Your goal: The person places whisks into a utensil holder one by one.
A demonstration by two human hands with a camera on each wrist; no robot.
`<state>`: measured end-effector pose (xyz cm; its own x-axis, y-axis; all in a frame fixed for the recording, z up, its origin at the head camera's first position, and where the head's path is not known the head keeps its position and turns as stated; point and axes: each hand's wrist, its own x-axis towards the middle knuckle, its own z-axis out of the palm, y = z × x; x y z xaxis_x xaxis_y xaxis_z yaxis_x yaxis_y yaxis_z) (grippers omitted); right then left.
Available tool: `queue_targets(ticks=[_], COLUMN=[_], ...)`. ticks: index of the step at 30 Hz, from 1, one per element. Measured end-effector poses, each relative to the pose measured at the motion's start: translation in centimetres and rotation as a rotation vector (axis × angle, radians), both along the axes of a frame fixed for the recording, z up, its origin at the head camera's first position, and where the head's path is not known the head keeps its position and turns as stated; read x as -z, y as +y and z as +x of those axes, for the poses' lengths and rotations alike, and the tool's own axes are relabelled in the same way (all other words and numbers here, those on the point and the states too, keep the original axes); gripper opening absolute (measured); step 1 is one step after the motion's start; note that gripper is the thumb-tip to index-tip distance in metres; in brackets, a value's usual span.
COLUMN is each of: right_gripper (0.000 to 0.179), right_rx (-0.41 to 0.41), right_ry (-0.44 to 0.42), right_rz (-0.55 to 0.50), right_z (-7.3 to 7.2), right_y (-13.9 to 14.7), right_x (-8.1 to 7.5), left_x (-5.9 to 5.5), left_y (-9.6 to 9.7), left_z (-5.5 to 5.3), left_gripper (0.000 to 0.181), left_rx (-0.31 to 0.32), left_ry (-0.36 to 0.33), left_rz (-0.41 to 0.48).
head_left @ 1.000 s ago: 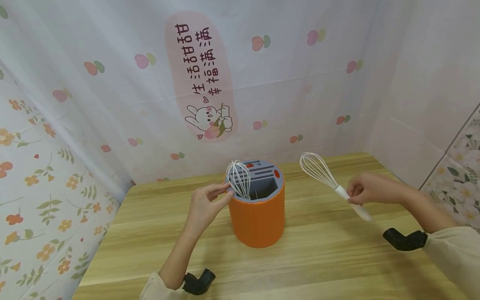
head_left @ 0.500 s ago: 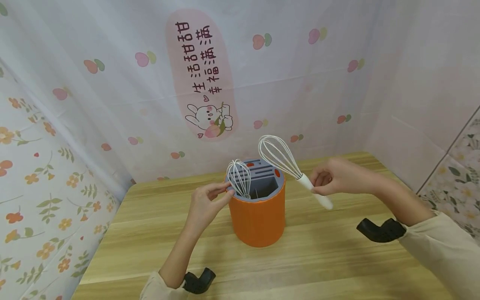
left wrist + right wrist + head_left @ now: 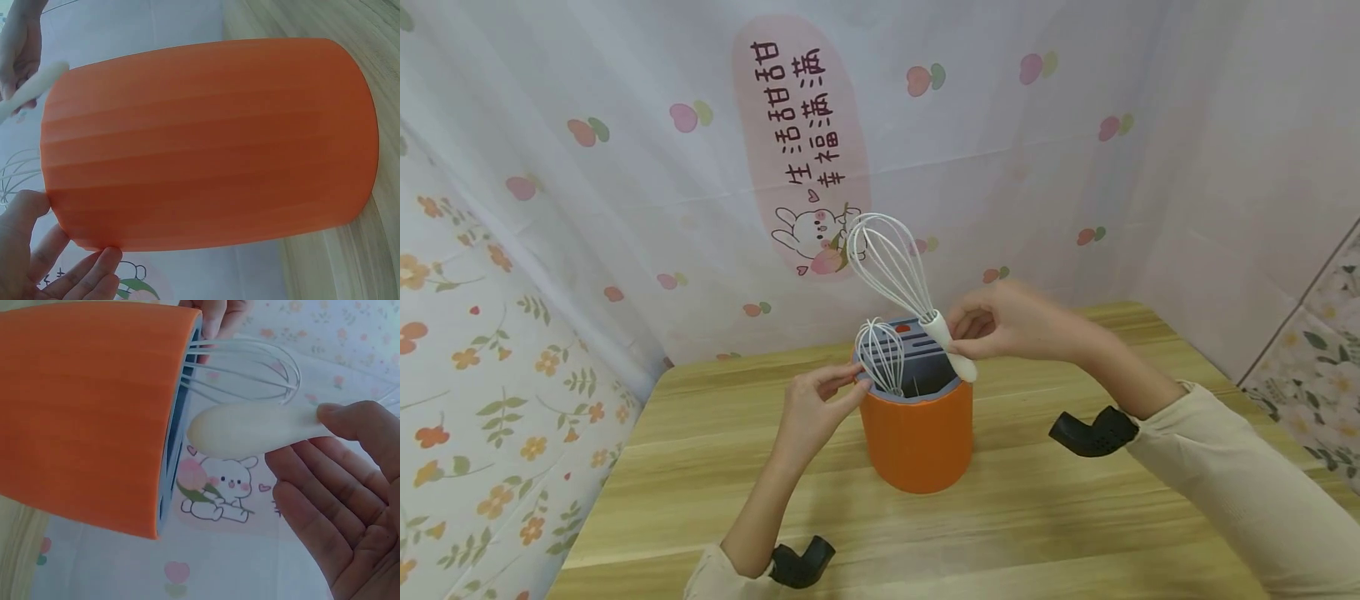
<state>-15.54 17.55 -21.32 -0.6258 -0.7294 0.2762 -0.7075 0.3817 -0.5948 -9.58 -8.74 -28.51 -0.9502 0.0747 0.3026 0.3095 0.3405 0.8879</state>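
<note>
An orange utensil holder [image 3: 920, 450] with a grey slotted top stands upright on the table. My left hand [image 3: 815, 408] grips its left rim; in the left wrist view the thumb [image 3: 28, 203] is at the rim and the fingers lie along the outer side. One whisk [image 3: 880, 357] stands in the holder, wires up, its handle hidden inside. Between thumb and fingers my right hand [image 3: 1011, 323] pinches a second whisk by its white handle [image 3: 250, 430]. That whisk tilts up and left, its handle end over the holder's right rim.
The holder rests on a wooden table [image 3: 715, 483] that ends at a patterned cloth backdrop [image 3: 1000, 167]. Its top has narrow slots, red-orange spots and a large open compartment [image 3: 925, 377]. A black wrist piece [image 3: 1093, 432] is at the right sleeve, another [image 3: 801, 562] at the left.
My right hand has carried the second whisk leftward and up from the table's right side to above the holder. The left hand and the holder have stayed in place.
</note>
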Motion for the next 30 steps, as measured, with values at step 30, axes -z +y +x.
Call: queue_targets(ticks=[30], right_gripper=[0.006], right_rx=[-0.142], right_ry=[-0.086], right_rz=[0.259], right_z=[-3.0], right_y=[-3.2], right_x=[2.1], left_x=[-0.1], left_y=[-0.1], left_z=[-0.2], left_gripper=[0.027], left_rx=[0.015], left_ry=[0.020], left_rz=[-0.007])
